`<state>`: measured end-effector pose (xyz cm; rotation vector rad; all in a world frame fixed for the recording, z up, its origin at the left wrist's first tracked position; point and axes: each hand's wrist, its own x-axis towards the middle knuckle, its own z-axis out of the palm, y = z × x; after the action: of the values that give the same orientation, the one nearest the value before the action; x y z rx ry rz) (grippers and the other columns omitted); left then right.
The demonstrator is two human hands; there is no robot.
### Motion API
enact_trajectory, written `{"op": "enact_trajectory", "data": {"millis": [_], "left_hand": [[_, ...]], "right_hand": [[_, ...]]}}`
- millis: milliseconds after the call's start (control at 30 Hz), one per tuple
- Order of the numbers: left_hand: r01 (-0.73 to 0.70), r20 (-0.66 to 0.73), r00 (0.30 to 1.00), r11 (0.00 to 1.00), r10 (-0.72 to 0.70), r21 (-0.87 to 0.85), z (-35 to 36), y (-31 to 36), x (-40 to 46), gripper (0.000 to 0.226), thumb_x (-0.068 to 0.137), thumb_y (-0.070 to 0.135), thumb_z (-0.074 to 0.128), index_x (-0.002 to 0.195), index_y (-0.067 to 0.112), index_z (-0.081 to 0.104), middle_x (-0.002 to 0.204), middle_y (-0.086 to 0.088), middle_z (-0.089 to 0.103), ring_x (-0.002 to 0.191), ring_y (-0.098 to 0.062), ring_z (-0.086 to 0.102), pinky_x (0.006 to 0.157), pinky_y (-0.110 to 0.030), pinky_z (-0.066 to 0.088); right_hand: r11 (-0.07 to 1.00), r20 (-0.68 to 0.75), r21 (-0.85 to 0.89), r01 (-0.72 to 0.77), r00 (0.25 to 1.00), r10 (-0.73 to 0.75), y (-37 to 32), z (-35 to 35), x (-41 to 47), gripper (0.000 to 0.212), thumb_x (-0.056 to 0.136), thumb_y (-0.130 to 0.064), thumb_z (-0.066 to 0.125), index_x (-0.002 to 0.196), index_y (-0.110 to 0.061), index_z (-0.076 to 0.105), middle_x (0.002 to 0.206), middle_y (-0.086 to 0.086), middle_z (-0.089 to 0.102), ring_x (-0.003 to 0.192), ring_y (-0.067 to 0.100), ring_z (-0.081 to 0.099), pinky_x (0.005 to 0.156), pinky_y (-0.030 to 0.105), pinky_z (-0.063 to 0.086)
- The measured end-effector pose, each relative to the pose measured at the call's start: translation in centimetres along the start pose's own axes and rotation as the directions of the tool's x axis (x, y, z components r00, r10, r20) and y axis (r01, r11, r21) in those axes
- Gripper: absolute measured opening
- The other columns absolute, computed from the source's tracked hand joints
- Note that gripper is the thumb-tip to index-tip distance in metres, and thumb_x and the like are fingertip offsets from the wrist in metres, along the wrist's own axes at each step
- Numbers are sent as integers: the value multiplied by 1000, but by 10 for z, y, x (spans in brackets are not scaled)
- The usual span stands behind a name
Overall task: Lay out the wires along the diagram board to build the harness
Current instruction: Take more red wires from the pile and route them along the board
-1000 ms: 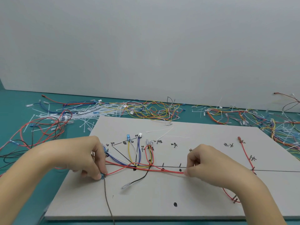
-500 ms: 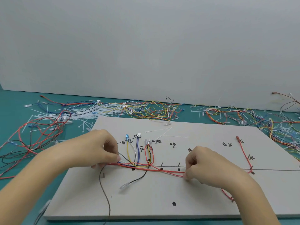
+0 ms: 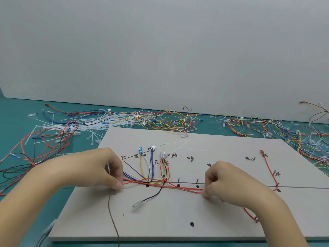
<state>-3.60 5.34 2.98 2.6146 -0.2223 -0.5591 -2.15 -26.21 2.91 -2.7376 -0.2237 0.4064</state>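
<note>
Head view shows left hand [image 3: 99, 172] and right hand [image 3: 224, 182] pinching red wires [image 3: 178, 187] stretched between them over the diagram board [image 3: 178, 214]; several branches seem placed, many wires [image 3: 169, 120] wait beyond.

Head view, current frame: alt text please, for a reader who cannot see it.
Left hand and right hand each pinch the red wires, stretched between them along the line drawn on the grey diagram board. Loose wires and cable ties litter the green table behind.
</note>
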Motion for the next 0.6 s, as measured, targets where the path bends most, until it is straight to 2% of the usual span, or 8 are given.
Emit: {"op": "enact_trajectory", "data": {"millis": [100,167,467,600], "left_hand": [[5,42,999,1000,-6,12,-3,3,-4,8,80,40,75,75,43,70,77,22,69,75,0,64,82,-26,53],[15,46,999,1000,-15,13,-3,4,-5,9,80,39,75,74,44,71,79,20,70,80,-2,65,87,-31,53],[5,72,997,1000,-6,16,-7,2,-7,15,77,36,79,73,49,74,79,11,74,82,-10,68,87,-36,53],[20,80,997,999,-22,25,-8,2,-8,17,76,36,80,74,51,73,80,14,74,81,-7,68,91,-36,52]], "right_hand": [[1000,-1,6,2,1000,-2,1,0,0,16,75,-21,67,61,-17,61,57,-6,55,60,17,54,59,26,42],[1000,-9,8,2,1000,-2,3,-1,0,14,76,-22,66,64,-16,63,56,-6,55,59,16,54,57,25,41],[1000,-19,9,-7,1000,7,5,-3,1,18,80,-28,69,66,-18,65,55,-7,55,57,14,52,56,26,41],[1000,-24,1,-9,1000,9,5,-3,1,17,80,-28,69,67,-18,65,55,-7,56,57,15,53,56,26,42]]}}
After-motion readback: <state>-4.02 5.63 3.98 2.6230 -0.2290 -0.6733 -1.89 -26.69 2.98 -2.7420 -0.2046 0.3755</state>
